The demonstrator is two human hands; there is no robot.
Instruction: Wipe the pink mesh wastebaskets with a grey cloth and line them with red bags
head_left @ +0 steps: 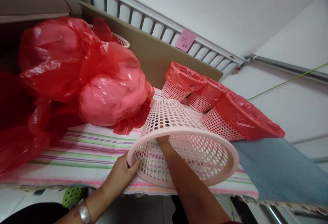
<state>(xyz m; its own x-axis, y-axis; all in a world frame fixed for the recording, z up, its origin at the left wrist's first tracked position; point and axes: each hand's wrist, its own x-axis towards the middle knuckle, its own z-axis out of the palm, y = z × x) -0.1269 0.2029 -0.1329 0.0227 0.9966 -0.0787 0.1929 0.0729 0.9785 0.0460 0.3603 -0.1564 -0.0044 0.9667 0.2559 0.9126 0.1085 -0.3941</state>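
Note:
A pink perforated plastic wastebasket (pixel 183 132) lies on its side on a striped cloth, its mouth facing me. My left hand (pixel 126 168) is closed on the left of its rim, thumb inside the mouth. My right hand (pixel 163 139) reaches deep into the basket; only the wrist and forearm show clearly, and the fingers are hidden behind the perforated wall. Right of it stand several similar baskets, among them one lined with a red plastic bag (pixel 184 77) and a nearer one with its red liner (pixel 246 114) folded over the rim.
Bulging red plastic bags (pixel 110 87) with pink contents fill the left side. Another basket's rim (pixel 121 40) shows behind them. The striped cloth (pixel 97 145) covers the surface, with a blue mat (pixel 276 169) at right. A pink note (pixel 186 40) hangs on the slatted rail.

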